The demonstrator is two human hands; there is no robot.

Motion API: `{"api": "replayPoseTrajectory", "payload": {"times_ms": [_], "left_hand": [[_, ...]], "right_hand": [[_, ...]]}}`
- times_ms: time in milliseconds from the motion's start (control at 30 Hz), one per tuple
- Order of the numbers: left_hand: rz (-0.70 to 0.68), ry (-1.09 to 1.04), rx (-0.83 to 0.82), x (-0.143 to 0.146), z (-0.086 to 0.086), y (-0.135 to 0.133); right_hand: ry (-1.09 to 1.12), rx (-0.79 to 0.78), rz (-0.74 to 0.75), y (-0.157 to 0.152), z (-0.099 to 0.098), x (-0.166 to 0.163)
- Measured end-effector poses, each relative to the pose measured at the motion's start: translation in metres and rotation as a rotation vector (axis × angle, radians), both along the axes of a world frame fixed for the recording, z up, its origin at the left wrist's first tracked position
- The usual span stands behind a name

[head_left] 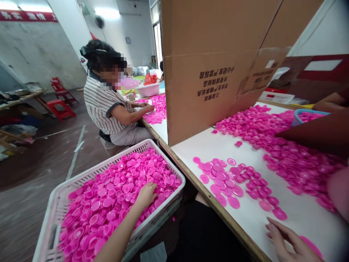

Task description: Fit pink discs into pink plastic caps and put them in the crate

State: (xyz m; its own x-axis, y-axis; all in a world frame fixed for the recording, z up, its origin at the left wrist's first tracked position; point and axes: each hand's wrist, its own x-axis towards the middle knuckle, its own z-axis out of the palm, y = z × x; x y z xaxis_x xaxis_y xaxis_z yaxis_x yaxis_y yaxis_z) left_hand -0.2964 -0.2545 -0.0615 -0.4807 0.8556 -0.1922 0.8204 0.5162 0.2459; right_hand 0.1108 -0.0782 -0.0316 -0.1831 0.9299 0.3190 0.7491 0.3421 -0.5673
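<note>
Head view: left hand is resting half-curled among magenta plastic caps heaped in a white lattice plastic crate, its grip unclear. Right hand is lying open and empty on the white counter, beside a sparse cluster of magenta caps; a denser drift of caps is covering the counter further along.

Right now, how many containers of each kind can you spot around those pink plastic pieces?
White lattice crate: 1
White plastic basin: 1
Blue-rimmed bowl: 1
Total: 3
</note>
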Motion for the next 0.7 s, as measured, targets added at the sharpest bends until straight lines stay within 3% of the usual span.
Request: {"api": "replayPoseTrajectory", "payload": {"times_ms": [167,267,333,533,700], "left_hand": [[-0.011,0.031,0.061,0.002,0.018,0.008],[-0.049,0.046,0.183,0.014,0.044,0.020],[-0.118,0.034,0.279,0.029,0.066,0.032],[-0.415,-0.147,0.517,0.097,0.115,0.100],[-0.460,-0.263,0.570,0.180,0.141,0.133]], "right_hand": [[0.072,-0.060,0.015,0.008,-0.004,-0.002],[0.200,-0.074,0.072,0.010,-0.010,-0.003],[0.247,-0.032,0.079,0.005,-0.004,-0.005],[0.287,0.051,0.032,-0.010,0.029,-0.002],[0.394,0.147,0.096,-0.019,0.030,0.004]]}}
